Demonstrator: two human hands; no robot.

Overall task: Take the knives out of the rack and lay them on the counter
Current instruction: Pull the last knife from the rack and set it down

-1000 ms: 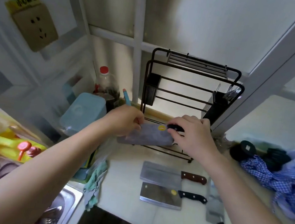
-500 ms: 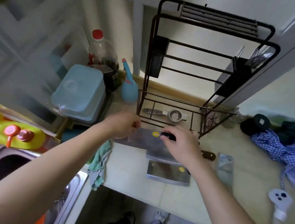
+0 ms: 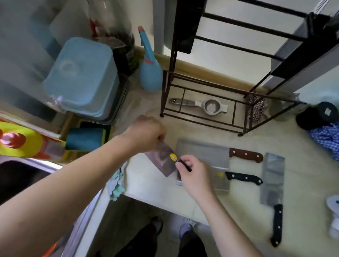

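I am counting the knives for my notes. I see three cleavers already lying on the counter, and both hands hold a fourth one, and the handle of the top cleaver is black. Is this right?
Not quite. In the head view the top cleaver has a brown wooden handle; the black handles belong to the other two. Three cleavers do lie on the counter, and the left hand and right hand hold a fourth cleaver.

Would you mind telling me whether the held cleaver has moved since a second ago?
Yes: the cleaver has come away from the rack, toward the counter's near edge.
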